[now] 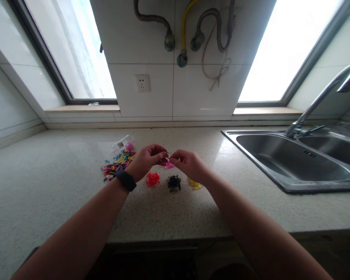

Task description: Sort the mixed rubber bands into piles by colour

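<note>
Above the counter, my left hand [148,160], with a dark band on its wrist, pinches a thin black rubber band [168,153] that sticks out past the fingertips. My right hand [189,162] meets it from the other side, thumb and fingers pressed together. What those fingers hold is too small to make out. Just below the fingertips lies a little pink pile [169,165]. Nearer to me are separate heaps of red rubber bands [153,179], black rubber bands [174,183] and yellow rubber bands [195,184], the last partly behind my right hand. A mixed-colour heap [115,165] lies left of my left hand.
A clear plastic bag [121,144] and a pink round thing [129,146] lie behind the mixed heap. To the right, a steel double sink [256,179] with a tap [317,99] is set in the speckled counter [61,186]. A tiled wall with a socket [142,83] stands behind.
</note>
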The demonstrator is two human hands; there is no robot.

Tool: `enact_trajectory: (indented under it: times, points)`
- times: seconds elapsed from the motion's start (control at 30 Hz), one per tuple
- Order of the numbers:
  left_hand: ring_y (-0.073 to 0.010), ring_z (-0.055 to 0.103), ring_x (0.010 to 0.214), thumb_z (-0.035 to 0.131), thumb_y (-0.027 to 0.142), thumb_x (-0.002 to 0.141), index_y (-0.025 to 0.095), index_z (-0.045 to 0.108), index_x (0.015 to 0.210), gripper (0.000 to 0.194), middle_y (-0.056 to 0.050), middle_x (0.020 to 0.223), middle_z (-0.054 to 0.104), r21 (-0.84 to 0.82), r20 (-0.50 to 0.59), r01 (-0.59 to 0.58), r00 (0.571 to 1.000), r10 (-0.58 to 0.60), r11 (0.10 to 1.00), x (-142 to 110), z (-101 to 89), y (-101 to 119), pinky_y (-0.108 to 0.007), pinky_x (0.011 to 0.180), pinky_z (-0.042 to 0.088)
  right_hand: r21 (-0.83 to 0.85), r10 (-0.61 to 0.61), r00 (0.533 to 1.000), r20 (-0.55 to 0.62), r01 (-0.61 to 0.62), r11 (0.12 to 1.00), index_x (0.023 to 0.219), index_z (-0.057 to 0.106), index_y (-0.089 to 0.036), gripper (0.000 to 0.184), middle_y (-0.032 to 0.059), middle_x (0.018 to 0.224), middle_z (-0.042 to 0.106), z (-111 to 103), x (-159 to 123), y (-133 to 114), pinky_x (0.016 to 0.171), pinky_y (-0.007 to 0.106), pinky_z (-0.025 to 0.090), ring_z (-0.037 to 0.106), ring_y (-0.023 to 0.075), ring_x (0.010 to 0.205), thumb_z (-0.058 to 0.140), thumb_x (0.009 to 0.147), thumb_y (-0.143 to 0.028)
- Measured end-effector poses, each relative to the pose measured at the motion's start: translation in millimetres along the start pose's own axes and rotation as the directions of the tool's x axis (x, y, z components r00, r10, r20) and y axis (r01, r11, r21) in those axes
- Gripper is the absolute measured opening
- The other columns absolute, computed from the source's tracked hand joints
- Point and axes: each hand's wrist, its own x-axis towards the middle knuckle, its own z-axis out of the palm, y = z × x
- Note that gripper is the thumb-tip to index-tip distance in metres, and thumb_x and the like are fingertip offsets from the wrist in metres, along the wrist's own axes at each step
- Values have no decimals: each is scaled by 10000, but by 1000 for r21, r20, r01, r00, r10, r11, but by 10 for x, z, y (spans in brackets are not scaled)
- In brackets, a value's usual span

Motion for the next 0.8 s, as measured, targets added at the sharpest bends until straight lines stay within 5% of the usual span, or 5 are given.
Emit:
enact_trajectory:
  times: [0.8]
  points:
    - [-131, 686, 749, 733, 222, 800, 128, 635, 935, 192, -37, 837, 707, -56, 35, -29, 999, 31, 998, -21, 12, 13, -282, 728, 590, -45, 47, 998, 40, -45, 998, 792, 723, -165, 234, -8, 608, 583, -13, -23, -32, 508, 245, 328, 449, 107, 554, 655, 837, -384]
